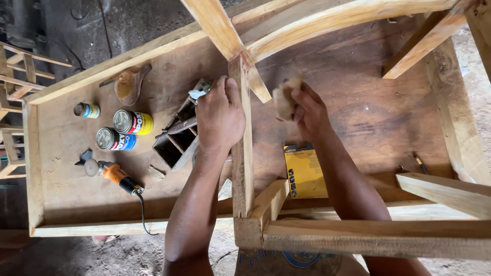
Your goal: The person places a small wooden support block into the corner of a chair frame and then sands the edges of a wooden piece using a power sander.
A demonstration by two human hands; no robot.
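The left hand (pixel 220 115) was closed around the upright rail (pixel 241 138) of an unfinished wooden frame (pixel 368 236), fingers wrapped over its left face near the joint where slanted bars met it. The right hand (pixel 309 113) was clamped on a small tan wad of sanding material (pixel 284 97), held just right of that rail and below the slanted bar (pixel 258 84); whether the wad touched the wood could not be told.

In the head view, the frame stood over a shallow wooden tray-like bench (pixel 61 153). Just left of the left hand lay a small open wooden box (pixel 174 145). Farther left lay three cans (pixel 125 130) on their sides, and below them an orange power tool (pixel 115 174) with a black cord. A yellow carton (pixel 304 171) lay on the bench beneath the right forearm, beside the rail's lower end.
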